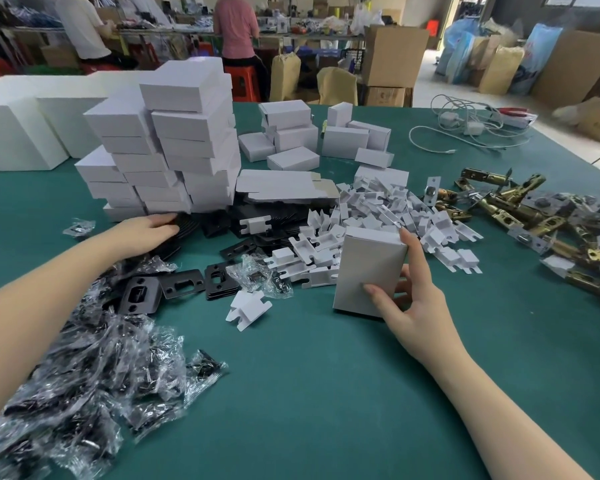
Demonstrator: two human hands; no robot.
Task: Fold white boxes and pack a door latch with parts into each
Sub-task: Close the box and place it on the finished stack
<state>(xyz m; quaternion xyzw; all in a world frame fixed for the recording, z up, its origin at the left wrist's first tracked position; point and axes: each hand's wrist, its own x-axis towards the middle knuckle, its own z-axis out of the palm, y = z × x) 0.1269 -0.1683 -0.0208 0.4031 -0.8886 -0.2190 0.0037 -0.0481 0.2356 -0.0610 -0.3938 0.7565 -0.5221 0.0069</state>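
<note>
My right hand (413, 299) grips a folded white box (368, 268) that stands upright on the green table, thumb on its front face and fingers round its right side. My left hand (149, 230) reaches to a stack of black plates (184, 225) at the foot of the tall pile of closed white boxes (174, 143), its fingertips on the plates. Brass door latches (520, 209) lie in a heap at the right. White card inserts (371, 216) are heaped behind the held box. Flat unfolded boxes (284, 187) lie in the middle.
Clear bags of screws (84, 368) cover the near left, with loose black strike plates (181, 285) beside them. More small white boxes (326, 136) stand at the back, with white cables and chargers (465, 123) at the far right. Two people work at benches beyond the table.
</note>
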